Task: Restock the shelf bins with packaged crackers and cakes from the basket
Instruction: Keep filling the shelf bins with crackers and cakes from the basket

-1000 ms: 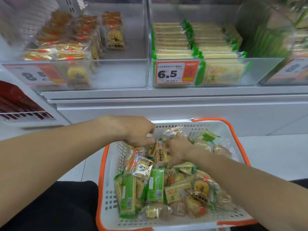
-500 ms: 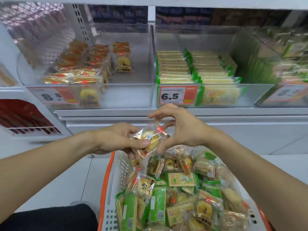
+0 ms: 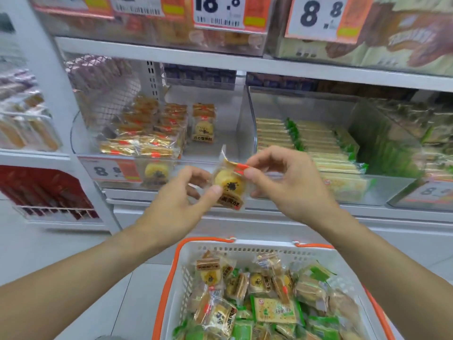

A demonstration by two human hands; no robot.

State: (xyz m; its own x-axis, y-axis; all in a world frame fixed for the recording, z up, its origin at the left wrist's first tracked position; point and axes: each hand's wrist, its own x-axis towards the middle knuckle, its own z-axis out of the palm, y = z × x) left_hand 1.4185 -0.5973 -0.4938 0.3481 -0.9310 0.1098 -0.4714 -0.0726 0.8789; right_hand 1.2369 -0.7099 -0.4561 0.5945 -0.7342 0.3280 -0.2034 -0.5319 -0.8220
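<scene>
Both hands hold one clear-wrapped yellow cake packet [image 3: 229, 184] in front of the shelf. My left hand [image 3: 182, 200] pinches its lower left side, thumb on the front. My right hand [image 3: 284, 180] pinches its red-striped top edge. Behind the packet stands a clear bin [image 3: 103, 153] with rows of the same cakes. To its right, a second clear bin [image 3: 382, 190] holds rows of green-edged cracker packs. Below, the white basket [image 3: 245, 249] with an orange rim is full of mixed cake and cracker packets.
Price tags reading 8.8 and 18.8 hang on the upper shelf [image 3: 220, 13]. A further bin [image 3: 421, 192] sits at the far right. A red display [image 3: 44, 190] stands low at the left. White floor tiles [image 3: 73, 244] surround the basket.
Both hands rose out of the basket with one cake packet and now hold it level with the bins. The view tilted up, showing the upper shelf.
</scene>
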